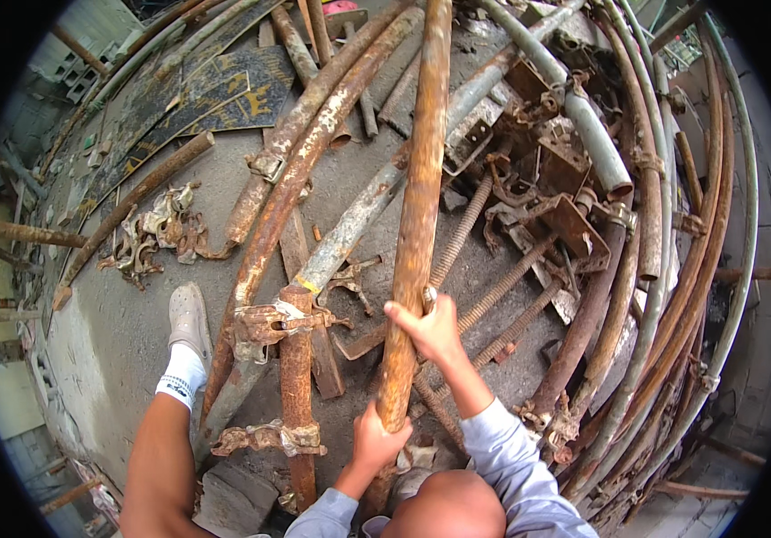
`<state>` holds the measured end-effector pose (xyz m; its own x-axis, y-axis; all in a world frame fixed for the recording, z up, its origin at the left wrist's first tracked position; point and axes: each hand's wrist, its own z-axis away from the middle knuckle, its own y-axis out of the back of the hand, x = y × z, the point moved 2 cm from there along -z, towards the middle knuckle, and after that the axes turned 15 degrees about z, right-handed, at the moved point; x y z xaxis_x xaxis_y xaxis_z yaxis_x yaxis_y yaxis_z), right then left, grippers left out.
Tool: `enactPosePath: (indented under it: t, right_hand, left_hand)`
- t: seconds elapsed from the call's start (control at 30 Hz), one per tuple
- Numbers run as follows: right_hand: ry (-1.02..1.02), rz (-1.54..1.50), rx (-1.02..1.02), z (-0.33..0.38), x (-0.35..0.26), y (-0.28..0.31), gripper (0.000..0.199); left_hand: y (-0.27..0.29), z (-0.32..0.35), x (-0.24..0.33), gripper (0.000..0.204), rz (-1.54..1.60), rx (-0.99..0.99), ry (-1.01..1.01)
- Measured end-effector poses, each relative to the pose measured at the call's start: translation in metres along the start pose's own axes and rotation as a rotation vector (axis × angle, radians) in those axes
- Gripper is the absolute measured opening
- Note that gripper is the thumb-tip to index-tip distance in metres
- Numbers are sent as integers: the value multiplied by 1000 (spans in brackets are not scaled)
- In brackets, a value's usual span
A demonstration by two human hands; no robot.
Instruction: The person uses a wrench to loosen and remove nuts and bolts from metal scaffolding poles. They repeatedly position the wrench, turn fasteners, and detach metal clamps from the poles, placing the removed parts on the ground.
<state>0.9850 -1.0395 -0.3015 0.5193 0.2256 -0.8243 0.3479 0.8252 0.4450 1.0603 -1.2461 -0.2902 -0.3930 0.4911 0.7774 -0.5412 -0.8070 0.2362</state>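
A long, rusty steel pipe (418, 179) rises from between my hands toward the top edge. My left hand (380, 441) wraps round its lower end. Farther up, my right hand (435, 328) grips the same pipe from the right side, thumb across its front. Left of the pipe, a short rusty post (296, 386) carries a scaffold clamp (264, 325) near its top and another clamp (269, 438) lower down. A grey, paint-worn pipe (358, 215) slants behind the held one, partly hidden by it.
Loose rusty couplers (165, 224) lie on the left of the concrete floor. On the right are threaded jack rods (506, 282), a rusty bracket (574, 235) and stacked long pipes (654, 269). Dark printed boards (233, 94) lie at the far left. My clog-shod foot (190, 316) rests left.
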Motion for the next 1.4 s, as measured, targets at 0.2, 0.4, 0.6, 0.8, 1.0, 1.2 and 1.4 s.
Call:
enactPosePath:
  t: [0.2,0.4,0.6,0.8,1.0,1.2,1.4]
  right_hand:
    - [94,321,318,-68,-82,65,38]
    - [163,214,413,-23,-86,98,18]
    - [-94,249,88,41,27,60,39]
    - [-175,173,-60,62,41,20,48]
    - [-94,135,-10,52,63,13,30]
    - [-88,-173,18,55,38,19,19]
    - [-67,-91,-249,60,15,33,29]
  left_hand:
    - [-1,-97,73,45,119,-24,-220]
    - [16,-158,157,55,-296,7,-365]
    - [34,-130,130,90,-34,-38,-417]
    - [42,22,46,85,-305,165,-358]
    - [47,9,34,57,-176,86,49]
    - [23,-79,40,43,227,-70,-249]
    - [23,-166,136,25,537,-367,-33]
